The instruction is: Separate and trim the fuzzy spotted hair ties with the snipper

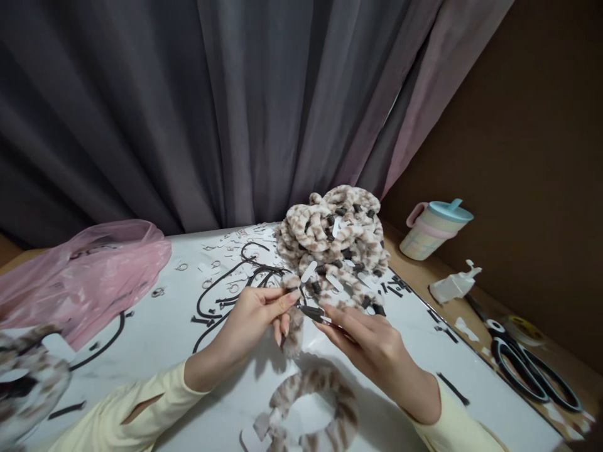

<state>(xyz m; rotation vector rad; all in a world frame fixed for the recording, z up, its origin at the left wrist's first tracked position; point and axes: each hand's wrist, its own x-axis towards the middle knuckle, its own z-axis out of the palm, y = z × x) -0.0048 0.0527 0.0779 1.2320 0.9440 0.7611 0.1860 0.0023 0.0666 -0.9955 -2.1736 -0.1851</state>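
My left hand (264,309) pinches a furry, brown-spotted plush strip (293,333) between thumb and fingers, with a dark piece at its upper end. Against that end, my right hand (365,333) holds a small dark object (312,312) in its fingertips; its exact kind is unclear. Below both hands lies a plush ring (346,402) of the same spotted fur, with a white tag at its left. Just behind the hands rises a pile of plush rings (334,235) with dark bindings and white tags.
Dark cords (211,285) and small metal rings (181,267) lie left of the pile. A pink plastic bag (108,270) and more plush (38,395) sit at left. On the right are a lidded cup (424,242), a white bottle (455,285), scissors (522,364) and tape (525,329).
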